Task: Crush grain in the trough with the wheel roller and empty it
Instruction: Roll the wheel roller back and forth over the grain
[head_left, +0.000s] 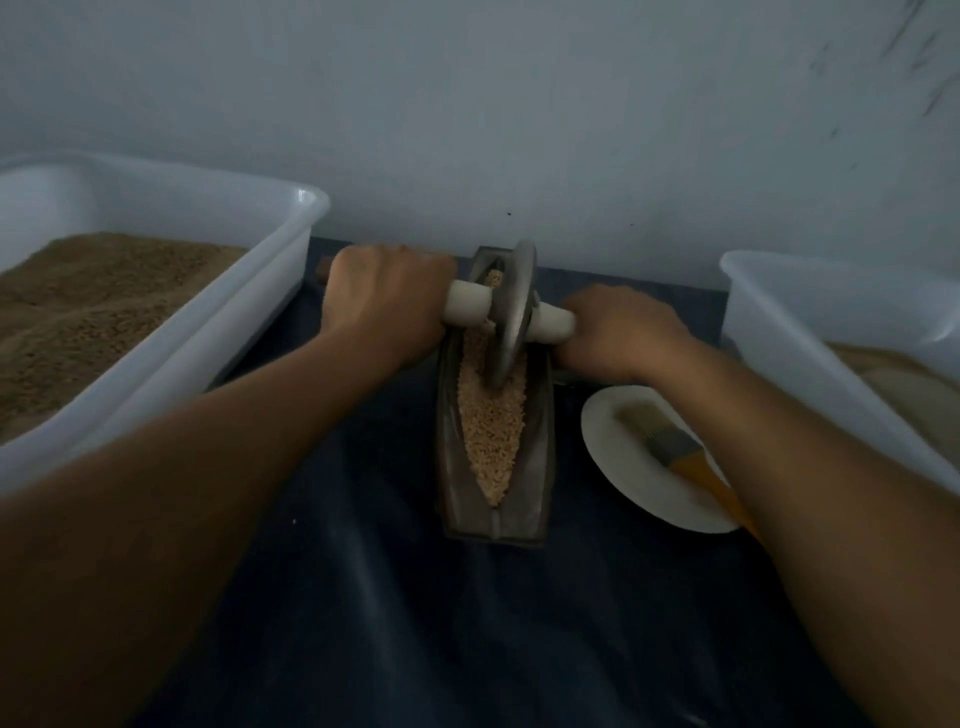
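Trough: a dark metal trough (493, 457) lay lengthwise, near to far, at the centre of a dark blue cloth (363, 571).
Grain: pale grain (491, 441) filled the trough's channel.
Wheel roller: the metal wheel roller (511, 317) stood on edge in the far half of the channel, its rim in the grain.
Left hand: the left hand (387, 301) was clenched round the pale handle (470, 304) on the left of the wheel.
Right hand: the right hand (621, 332) grasped the handle's right end.
Left tub: a white tub (171, 291) held brown meal.
Right tub: a white tub (810, 322) stood at the right; contents only partly visible.
Plate: a white plate (613, 447), just right of the trough, carried a yellow-handled brush (670, 447).
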